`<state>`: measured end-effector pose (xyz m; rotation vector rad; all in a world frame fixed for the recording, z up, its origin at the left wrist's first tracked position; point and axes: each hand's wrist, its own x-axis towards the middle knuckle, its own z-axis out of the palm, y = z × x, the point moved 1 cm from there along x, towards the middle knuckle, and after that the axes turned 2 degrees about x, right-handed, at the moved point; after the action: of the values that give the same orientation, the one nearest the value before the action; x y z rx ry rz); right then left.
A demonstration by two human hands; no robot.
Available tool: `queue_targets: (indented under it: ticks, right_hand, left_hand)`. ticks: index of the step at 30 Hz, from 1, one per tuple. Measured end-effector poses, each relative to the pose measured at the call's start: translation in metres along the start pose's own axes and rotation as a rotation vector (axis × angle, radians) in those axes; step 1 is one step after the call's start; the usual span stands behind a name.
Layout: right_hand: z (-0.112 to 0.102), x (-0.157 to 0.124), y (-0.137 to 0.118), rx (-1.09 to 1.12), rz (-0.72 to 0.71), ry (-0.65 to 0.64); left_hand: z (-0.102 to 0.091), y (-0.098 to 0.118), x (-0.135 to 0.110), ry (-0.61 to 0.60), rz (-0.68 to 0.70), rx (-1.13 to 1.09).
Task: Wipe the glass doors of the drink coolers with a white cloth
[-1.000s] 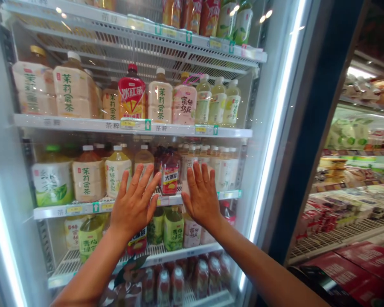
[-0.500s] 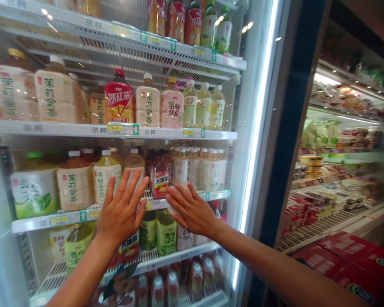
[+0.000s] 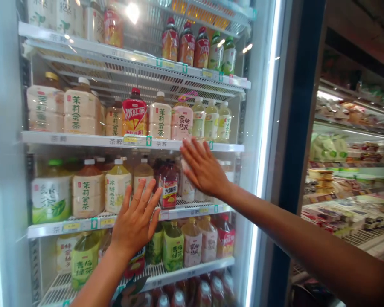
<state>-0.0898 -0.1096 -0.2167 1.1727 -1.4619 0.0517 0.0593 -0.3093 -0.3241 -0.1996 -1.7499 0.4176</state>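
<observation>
Both my hands lie flat against the glass door [image 3: 254, 140] of a drinks fridge. My left hand [image 3: 135, 221] has its fingers spread and holds nothing. It rests over the third shelf [image 3: 83, 222], in front of a yellow tea bottle [image 3: 116, 186] and a dark red bottle [image 3: 169, 184]. My right hand [image 3: 204, 169] is also open and flat, higher up, just under the second shelf edge [image 3: 115, 140]. It covers pale bottles behind the glass. A red bottle [image 3: 135, 117] and a pink bottle [image 3: 182, 121] stand on the shelf above.
The fridge's dark right frame [image 3: 299, 140] runs top to bottom beside a lit strip [image 3: 265, 128]. Open chilled shelves with packaged food [image 3: 348, 170] lie to the right. Green and pale bottles [image 3: 173, 245] fill the lower shelf.
My right hand slid up the glass from the third shelf to just under the second shelf. My left hand stayed about level with the third shelf. The view tilted upward.
</observation>
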Motion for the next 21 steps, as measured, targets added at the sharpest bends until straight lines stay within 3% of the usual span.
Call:
queue_targets:
  ticks: [2,3,6,8,12,17,18,21]
  right_hand:
    - [-0.003,0.025,0.006,-0.023,0.126,0.081]
    - [-0.004,0.037,0.006,-0.019,0.098,0.078]
    - [-0.005,0.072,-0.003,0.033,-0.267,-0.052]
    - [-0.007,0.094,-0.006,0.055,-0.393,-0.07]
    - [-0.01,0.13,-0.014,0.051,-0.256,0.052]
    - [-0.011,0.152,-0.047,0.045,-0.709,-0.153]
    - [-0.012,0.157,-0.05,0.04,-0.698,-0.156]
    - [-0.015,0.168,-0.051,0.019,-0.487,-0.066]
  left_hand:
    - [0.0,0.001,0.0,0.006,0.0,0.008]
    - [0.0,0.001,0.0,0.01,0.002,0.013]
    - [0.0,0.002,0.001,0.015,0.005,0.026]
    - [0.0,0.002,0.001,0.014,0.002,0.029]
    - [0.0,0.002,0.001,0.026,0.008,0.032]
    - [0.002,0.002,-0.001,0.045,0.0,0.031]
    - [0.002,0.002,0.0,0.043,-0.001,0.034]
    - [0.001,0.002,0.001,0.029,0.006,0.042]
